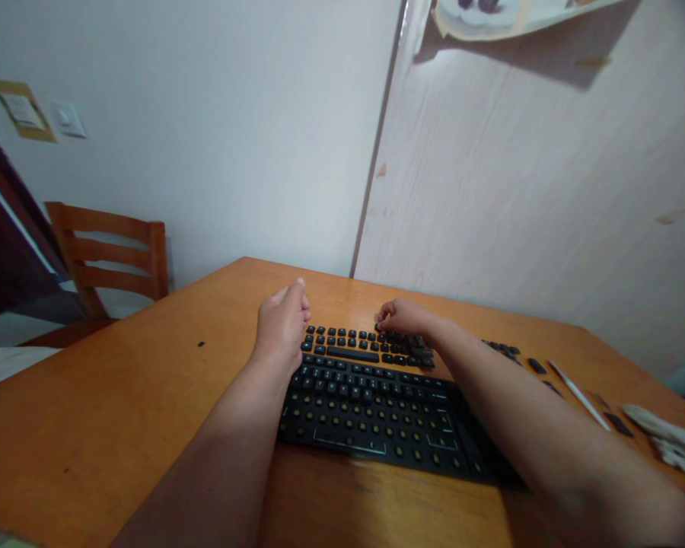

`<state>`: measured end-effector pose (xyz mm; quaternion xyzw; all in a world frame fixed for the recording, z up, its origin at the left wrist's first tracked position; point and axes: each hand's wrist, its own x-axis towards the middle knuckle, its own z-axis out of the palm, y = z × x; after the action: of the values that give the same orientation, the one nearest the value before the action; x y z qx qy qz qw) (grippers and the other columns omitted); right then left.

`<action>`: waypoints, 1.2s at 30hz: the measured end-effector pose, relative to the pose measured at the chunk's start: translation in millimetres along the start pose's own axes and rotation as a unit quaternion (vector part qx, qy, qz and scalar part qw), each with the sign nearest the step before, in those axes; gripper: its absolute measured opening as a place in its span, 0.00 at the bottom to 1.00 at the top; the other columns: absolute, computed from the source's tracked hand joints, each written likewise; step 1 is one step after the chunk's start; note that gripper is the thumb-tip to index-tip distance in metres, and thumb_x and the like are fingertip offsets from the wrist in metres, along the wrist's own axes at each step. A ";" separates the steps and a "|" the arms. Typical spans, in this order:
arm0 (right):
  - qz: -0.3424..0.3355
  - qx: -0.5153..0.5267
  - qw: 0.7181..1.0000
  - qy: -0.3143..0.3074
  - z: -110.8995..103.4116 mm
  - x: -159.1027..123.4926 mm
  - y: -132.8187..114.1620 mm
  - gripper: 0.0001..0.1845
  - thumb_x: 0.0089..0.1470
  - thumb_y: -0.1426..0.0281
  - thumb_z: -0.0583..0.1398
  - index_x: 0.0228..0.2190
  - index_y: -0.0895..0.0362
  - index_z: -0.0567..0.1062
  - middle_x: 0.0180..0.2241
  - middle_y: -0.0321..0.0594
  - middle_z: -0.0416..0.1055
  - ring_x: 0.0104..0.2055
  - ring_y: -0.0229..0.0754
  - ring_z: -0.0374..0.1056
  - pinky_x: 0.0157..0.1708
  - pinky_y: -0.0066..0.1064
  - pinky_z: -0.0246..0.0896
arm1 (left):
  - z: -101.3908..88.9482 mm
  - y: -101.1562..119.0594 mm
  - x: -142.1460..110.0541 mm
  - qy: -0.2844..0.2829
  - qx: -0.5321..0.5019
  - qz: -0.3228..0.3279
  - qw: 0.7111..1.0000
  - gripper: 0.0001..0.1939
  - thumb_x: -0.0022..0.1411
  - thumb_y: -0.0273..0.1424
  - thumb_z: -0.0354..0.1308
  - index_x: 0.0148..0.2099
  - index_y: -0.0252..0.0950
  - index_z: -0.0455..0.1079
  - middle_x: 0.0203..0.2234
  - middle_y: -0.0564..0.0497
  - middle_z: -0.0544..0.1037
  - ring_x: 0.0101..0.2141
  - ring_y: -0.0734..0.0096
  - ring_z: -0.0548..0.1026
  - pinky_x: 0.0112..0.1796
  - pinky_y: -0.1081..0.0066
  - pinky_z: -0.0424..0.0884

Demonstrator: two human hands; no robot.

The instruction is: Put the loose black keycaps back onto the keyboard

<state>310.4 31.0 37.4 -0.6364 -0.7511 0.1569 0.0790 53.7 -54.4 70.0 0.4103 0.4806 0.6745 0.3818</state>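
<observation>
A black keyboard (354, 411) lies on the wooden table, with keycaps on its back rows and bare switch stems across its front rows. Behind it, loose black keycaps (351, 342) are laid out in rows, a long space bar (352, 354) among them. My left hand (282, 320) is closed above the left end of these rows, its fingers curled; whatever is inside is hidden. At the rows' far right, my right hand (403, 314) pinches a black keycap (379, 327) between thumb and fingertips. My right forearm covers part of the keyboard's right side.
More loose keycaps (499, 348) lie right of my right forearm, near a white stick (579, 396) and a pale cloth-like item (670, 438). One small dark piece (201, 344) is on the table's left. A wooden chair (114, 251) stands at the left; a wall (274, 152) rises behind the table.
</observation>
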 end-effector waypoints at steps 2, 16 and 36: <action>-0.005 0.001 1.000 0.008 -1.2 -0.1 -0.6 0.06 0.49 0.69 0.67 0.32 0.55 0.81 0.33 0.39 0.80 0.33 0.39 0.72 0.31 0.27 0.61 | 0.0 -0.4 0.1 -0.001 -0.003 -0.001 1.000 0.19 0.58 0.44 0.57 0.23 0.36 0.62 0.16 0.56 0.64 0.17 0.79 0.60 0.20 0.77 0.56; -0.013 0.009 1.000 0.016 0.5 -0.4 -3.3 0.09 0.54 0.66 0.63 0.26 0.57 0.81 0.26 0.40 0.77 0.27 0.38 0.69 0.26 0.28 0.56 | -0.5 -1.5 0.6 -0.002 -0.002 -0.006 1.000 0.19 0.58 0.44 0.57 0.23 0.36 0.62 0.16 0.56 0.64 0.17 0.79 0.60 0.20 0.76 0.56; -0.004 0.029 1.000 -0.007 2.1 -2.0 0.0 0.04 0.48 0.70 0.67 0.30 0.56 0.81 0.27 0.38 0.79 0.28 0.37 0.71 0.26 0.26 0.59 | -0.4 -1.2 0.2 -0.003 0.000 -0.009 1.000 0.19 0.58 0.44 0.57 0.23 0.37 0.62 0.15 0.56 0.65 0.17 0.78 0.61 0.20 0.76 0.57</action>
<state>310.1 28.7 35.6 -0.6299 -0.7491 0.1830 0.0930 53.4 -54.1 68.8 0.4083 0.4829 0.6697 0.3893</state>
